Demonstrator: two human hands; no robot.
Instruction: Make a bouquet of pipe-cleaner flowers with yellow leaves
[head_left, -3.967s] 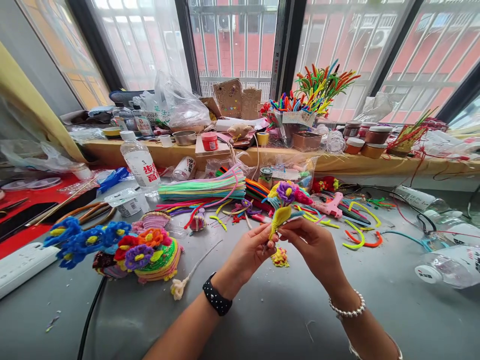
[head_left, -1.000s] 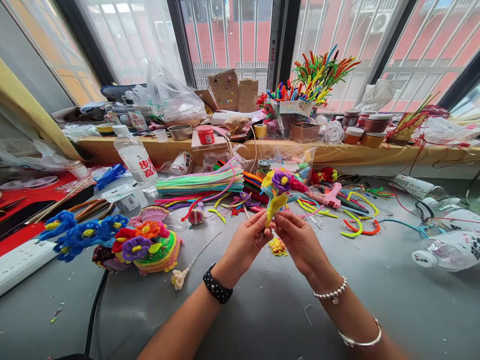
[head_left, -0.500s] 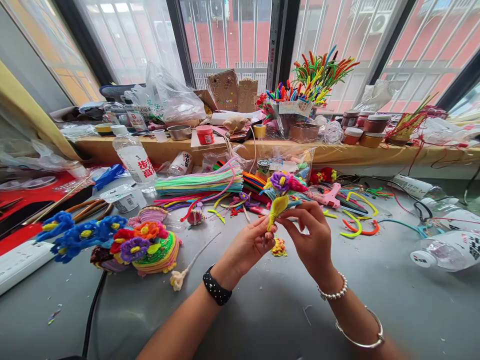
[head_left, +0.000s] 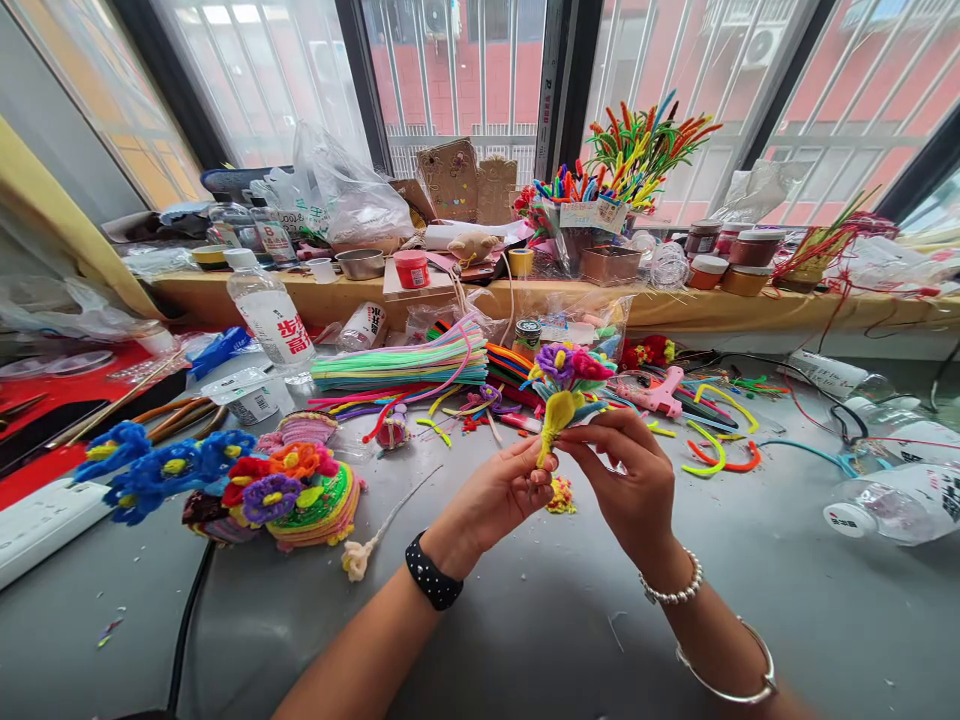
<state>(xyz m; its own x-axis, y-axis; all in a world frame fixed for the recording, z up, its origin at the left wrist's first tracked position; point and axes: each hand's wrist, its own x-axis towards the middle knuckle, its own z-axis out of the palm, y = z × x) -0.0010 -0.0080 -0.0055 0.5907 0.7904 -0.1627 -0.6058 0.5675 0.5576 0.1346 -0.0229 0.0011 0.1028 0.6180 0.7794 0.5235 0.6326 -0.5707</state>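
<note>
A small pipe-cleaner bouquet [head_left: 561,408] stands upright between my hands, with purple and pink-red blooms over a broad yellow piece and blue-green tips at its right. My left hand [head_left: 504,490], with a black dotted band at the wrist, pinches the yellow stem from the left. On the other side, the thumb and fingers of my right hand [head_left: 622,470] are closed at the bouquet's base, by the stem; what exactly lies between those fingertips is hidden. A small red-and-yellow fuzzy piece [head_left: 561,495] lies on the table behind my hands.
To the left lie blue fuzzy flowers [head_left: 176,470], a striped craft piece with flowers [head_left: 311,500] and a cream flower [head_left: 360,555]. Pipe-cleaner bundles [head_left: 405,360], a pink glue gun [head_left: 660,392] and a water bottle [head_left: 270,310] stand or lie behind. More bottles [head_left: 900,505] lie at right.
My right hand has shifted slightly right and down, its fingertips now closer to the stem just below the yellow piece. My left hand keeps its pinch on the bouquet.
</note>
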